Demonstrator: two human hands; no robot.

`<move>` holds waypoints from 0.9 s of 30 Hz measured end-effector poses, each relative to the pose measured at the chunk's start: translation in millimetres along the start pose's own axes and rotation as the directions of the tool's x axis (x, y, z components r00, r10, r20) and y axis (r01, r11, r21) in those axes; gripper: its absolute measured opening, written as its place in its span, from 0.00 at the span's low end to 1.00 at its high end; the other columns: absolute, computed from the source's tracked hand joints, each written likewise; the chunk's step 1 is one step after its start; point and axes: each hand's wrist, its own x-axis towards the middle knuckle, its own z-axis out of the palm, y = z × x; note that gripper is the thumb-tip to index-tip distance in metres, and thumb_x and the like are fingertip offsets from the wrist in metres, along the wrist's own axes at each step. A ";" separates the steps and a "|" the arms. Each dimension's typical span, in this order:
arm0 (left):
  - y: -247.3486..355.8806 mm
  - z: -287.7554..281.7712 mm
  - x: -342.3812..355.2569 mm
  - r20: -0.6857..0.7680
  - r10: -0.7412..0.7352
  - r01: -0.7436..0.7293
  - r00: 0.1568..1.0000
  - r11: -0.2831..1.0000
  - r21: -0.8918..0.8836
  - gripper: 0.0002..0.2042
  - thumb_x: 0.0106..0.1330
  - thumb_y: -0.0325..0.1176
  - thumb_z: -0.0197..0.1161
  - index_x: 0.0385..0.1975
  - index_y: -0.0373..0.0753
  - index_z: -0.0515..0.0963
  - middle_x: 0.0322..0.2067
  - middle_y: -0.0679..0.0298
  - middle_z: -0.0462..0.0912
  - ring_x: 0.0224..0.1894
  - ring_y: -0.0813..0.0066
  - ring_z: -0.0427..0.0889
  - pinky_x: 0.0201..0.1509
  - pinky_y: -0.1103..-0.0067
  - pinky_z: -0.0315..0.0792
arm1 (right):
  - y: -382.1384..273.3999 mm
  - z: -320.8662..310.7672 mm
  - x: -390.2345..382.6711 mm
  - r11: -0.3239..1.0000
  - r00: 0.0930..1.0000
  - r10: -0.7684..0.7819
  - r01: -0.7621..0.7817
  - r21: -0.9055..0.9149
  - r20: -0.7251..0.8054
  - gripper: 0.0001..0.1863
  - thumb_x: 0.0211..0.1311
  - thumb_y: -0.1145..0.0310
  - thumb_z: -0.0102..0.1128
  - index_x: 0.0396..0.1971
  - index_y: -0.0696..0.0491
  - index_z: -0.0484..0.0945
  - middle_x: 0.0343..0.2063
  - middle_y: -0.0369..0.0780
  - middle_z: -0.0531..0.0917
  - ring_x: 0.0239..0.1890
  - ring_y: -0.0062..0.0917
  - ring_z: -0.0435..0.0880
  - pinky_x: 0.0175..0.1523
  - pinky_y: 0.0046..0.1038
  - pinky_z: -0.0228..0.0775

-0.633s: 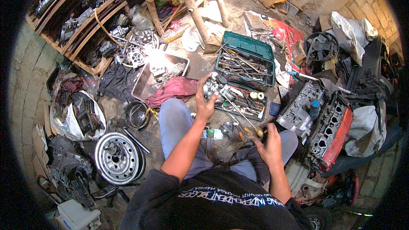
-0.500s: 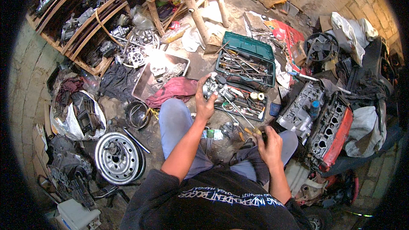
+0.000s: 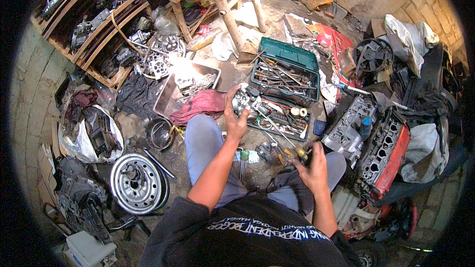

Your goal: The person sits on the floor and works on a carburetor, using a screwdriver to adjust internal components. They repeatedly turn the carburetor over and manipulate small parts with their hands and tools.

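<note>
While the left hand grips a metal part, the right hand has spread around the screwdriver.

Left of my left fingers lies a red cloth; a metal tray adjoins it. Nearer me, also leftward: a steel wheel. Right of my right fingers rests a red-sided engine part.

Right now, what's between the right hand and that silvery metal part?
In the head view, a screwdriver: its shaft slants from the metal part to its yellow handle at the right hand.
</note>
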 end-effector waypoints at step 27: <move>0.6 -2.8 2.8 -0.049 0.114 -0.115 0.992 0.993 -0.032 0.31 0.58 0.41 0.60 0.61 0.29 0.70 0.60 0.47 0.73 0.65 0.50 0.70 0.73 0.63 0.58 | 8.1 -1.6 -2.0 0.998 0.998 -0.056 0.056 0.035 0.015 0.25 0.58 0.72 0.71 0.52 0.61 0.71 0.40 0.56 0.81 0.39 0.54 0.82 0.43 0.45 0.75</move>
